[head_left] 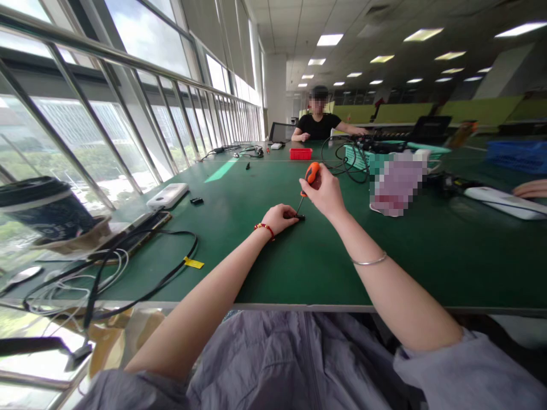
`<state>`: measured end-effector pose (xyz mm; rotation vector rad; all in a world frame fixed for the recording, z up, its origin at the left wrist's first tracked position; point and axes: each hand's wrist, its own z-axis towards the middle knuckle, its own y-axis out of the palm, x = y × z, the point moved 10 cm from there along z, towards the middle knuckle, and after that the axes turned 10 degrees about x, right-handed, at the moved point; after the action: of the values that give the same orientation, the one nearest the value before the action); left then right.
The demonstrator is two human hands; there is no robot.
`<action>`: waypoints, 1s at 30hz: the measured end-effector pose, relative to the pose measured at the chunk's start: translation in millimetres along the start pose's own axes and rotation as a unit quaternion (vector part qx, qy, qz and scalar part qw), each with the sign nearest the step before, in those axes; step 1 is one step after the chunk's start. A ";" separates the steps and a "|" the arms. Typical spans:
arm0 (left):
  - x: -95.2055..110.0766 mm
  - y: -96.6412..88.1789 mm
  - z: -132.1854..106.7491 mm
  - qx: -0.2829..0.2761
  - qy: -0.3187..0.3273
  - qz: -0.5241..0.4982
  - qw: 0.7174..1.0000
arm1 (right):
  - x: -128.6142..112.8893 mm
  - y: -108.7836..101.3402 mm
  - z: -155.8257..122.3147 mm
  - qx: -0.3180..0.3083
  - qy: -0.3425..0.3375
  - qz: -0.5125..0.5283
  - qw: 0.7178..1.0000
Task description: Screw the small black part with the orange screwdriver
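Right hand grips the tilted screwdriver, left hand pinches the black part, and that slant could make it skid into the left!

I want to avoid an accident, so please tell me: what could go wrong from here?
1. The screwdriver in the right hand slants down close to the left hand; if it slips, it might jab the fingertips there.
2. The small black part is held only at the fingertips, so it could twist or skid away.
3. The black cable hangs over the near edge of the table and might get snagged.
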<state>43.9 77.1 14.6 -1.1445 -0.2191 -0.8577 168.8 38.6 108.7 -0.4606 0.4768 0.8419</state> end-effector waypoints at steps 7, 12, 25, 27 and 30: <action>-0.1 0.0 -0.2 -0.001 -0.006 -0.005 1.000 | 5.9 -2.4 0.9 0.005 0.029 -0.025 0.999; 0.6 -0.6 -0.7 0.000 -0.004 -0.002 1.000 | 1.3 -1.2 0.3 -0.005 0.026 -0.030 0.999; -0.1 0.3 -0.2 -0.002 -0.005 -0.002 1.000 | 6.8 5.7 -2.1 -0.030 0.031 -0.051 0.998; -0.2 0.1 -0.1 0.000 -0.002 0.000 1.000 | 6.1 7.1 -2.5 -0.035 0.024 -0.055 0.998; 0.4 0.3 -0.1 0.000 0.002 -0.001 1.000 | 6.4 7.2 -2.7 -0.035 0.020 -0.066 0.997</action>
<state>44.3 76.8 14.6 -1.1424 -0.2174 -0.8615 166.2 45.0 101.5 -0.5680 0.4505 0.7253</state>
